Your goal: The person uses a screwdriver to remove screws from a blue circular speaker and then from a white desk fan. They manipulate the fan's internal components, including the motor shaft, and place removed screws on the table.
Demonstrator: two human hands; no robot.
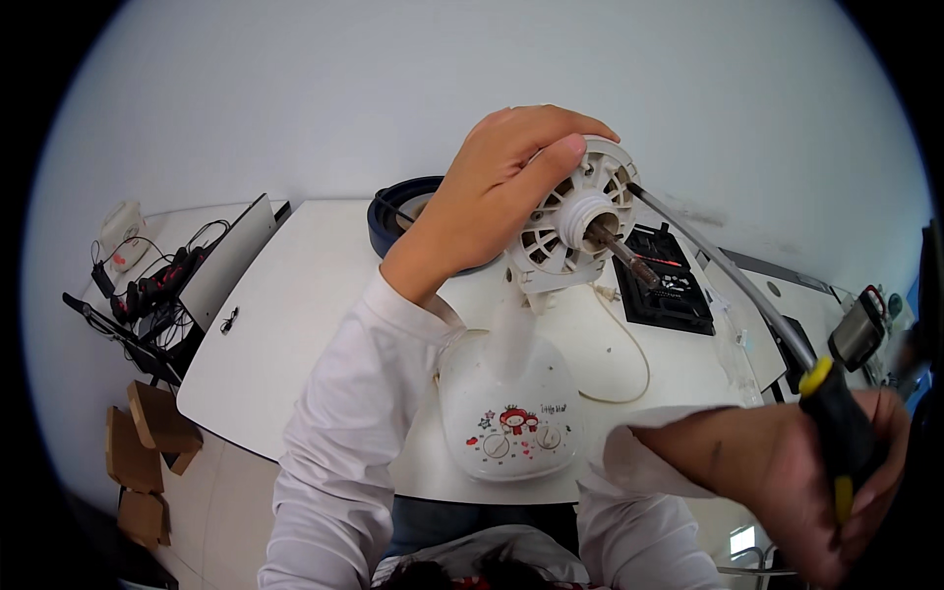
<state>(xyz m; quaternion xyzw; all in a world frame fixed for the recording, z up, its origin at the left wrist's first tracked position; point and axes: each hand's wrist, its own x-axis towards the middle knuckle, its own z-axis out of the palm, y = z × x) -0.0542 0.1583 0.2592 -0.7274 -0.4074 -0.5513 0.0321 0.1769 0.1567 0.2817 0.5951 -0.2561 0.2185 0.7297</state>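
Observation:
A white electric fan without its blades stands in front of me, its base (pixel 472 423) printed with red cartoon figures and two dials. My left hand (pixel 497 197) is wrapped over the top left of its round motor housing (pixel 547 282). From the housing's threaded collar a brownish metal shaft (pixel 637 264) sticks out toward the lower right. At the right, my right hand (pixel 787 482) grips the black and yellow handle of a long screwdriver (pixel 733 270). The screwdriver's tip meets the housing's right rim; the screw there, if any, is too small to make out.
Behind the fan lies a dark blue round fan guard (pixel 385 231). A black tool case (pixel 678 305) with small bits sits at the back right, near the fan's cord (pixel 644 364). Cardboard boxes (pixel 138 442) are at the left; a side table there holds tangled black cables (pixel 162 285).

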